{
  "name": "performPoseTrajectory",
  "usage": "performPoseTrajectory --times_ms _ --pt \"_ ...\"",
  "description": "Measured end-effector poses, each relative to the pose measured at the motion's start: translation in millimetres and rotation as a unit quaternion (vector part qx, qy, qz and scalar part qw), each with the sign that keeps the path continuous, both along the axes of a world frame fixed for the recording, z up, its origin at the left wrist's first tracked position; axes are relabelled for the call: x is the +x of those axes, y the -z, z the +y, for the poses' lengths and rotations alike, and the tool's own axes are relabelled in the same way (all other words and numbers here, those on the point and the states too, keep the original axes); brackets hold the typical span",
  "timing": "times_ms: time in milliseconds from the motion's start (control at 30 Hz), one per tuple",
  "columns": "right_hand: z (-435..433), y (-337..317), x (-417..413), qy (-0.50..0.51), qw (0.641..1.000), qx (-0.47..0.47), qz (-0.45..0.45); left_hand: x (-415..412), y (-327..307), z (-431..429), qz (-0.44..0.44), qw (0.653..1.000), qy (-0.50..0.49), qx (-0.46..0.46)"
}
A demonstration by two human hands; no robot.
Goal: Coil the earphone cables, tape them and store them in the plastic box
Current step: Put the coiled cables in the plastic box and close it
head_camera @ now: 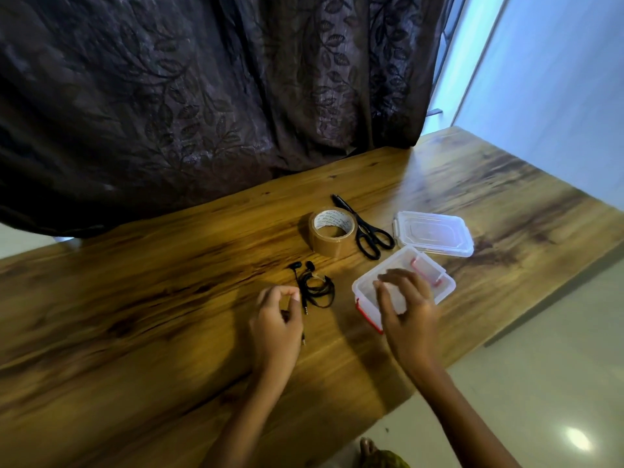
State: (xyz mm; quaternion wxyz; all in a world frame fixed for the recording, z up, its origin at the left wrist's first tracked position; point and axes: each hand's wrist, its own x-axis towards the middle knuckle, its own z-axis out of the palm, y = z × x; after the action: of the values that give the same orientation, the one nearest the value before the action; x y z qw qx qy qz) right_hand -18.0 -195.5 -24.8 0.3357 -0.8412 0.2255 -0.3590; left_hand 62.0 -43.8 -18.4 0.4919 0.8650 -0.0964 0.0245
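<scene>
Black coiled earphones (315,287) lie just right of the left hand (277,319), which pinches something small; the right hand (403,309), fingers loosely spread, hovers over the open plastic box (445,285)

tape roll (331,235) inner core, printed lettering too blurred to read

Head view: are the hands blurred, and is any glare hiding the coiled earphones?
Head view: both hands, left hand and right hand, are motion-blurred; the coiled black earphones on the wooden table stay fairly clear; glare sits only on the pale floor.
</scene>
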Motion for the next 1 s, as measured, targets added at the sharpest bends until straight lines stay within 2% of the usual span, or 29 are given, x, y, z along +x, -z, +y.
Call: performPoseTrajectory --times_ms 167,267,367,633,833,900,1000 --pt "-66 6 -9 0.098 0.993 0.034 0.058 -19 5 -44 0.107 0.989 0.094 -0.028" --pt "-93 13 -16 0.088 0.986 0.093 0.104 -27 12 -63 0.167 0.977 0.129 -0.041" --pt "-101 18 -21 0.046 0.983 0.137 0.113 -30 17 -75 0.19 0.969 0.145 -0.06" --pt "-82 26 -30 -0.007 0.979 0.178 0.1 -25 22 -61 0.161 0.984 0.066 -0.037" --pt "-73 29 -41 -0.02 0.969 0.226 0.096 -29 25 -53 0.143 0.987 0.033 -0.067" --pt "-71 24 -39 -0.015 0.975 0.203 0.085 -28 24 -50 0.119 0.991 0.001 -0.065" --pt "-65 10 -30 -0.028 0.992 0.102 0.063 -25 21 -39 0.042 0.996 -0.066 -0.044"
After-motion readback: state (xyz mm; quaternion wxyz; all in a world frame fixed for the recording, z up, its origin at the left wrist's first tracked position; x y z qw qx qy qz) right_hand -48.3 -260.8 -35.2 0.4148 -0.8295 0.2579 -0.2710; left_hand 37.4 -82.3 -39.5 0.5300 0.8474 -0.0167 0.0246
